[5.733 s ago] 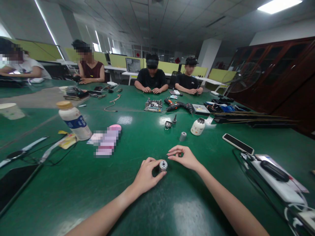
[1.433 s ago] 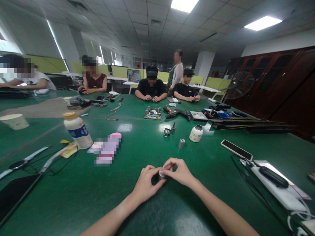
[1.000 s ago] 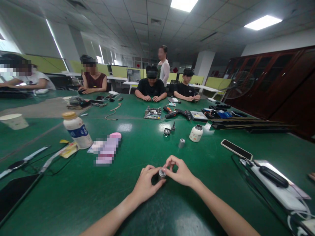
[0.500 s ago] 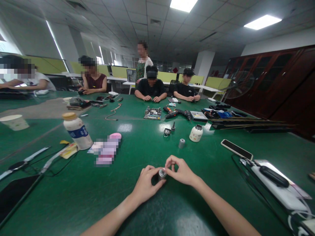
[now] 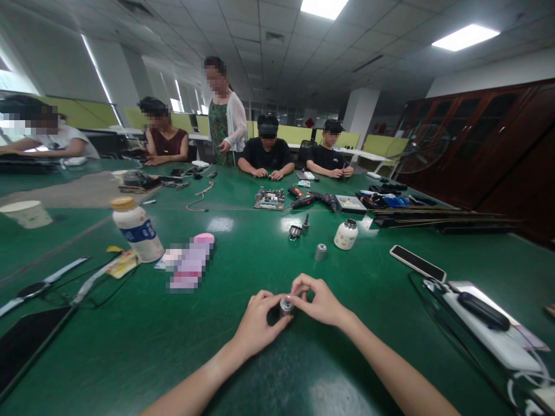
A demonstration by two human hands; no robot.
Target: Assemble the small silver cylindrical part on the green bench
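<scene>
While both hands meet near the bottom of the green table (image 5: 269, 242), they hold one little metal can (image 5: 286, 305).
The left hand (image 5: 255, 323) wraps its fingers round the side of the can and holds it upright on the table. The right hand (image 5: 321, 300) pinches the top of the can with its fingertips (image 5: 297, 299). At 1 o'clock from the can sits a small metal cap (image 5: 320, 252), and a white jar (image 5: 346, 234) stands near it. A phone (image 5: 417, 263) lies at 2 o'clock. A white bottle (image 5: 136, 230) stands well apart at 10 o'clock.
</scene>
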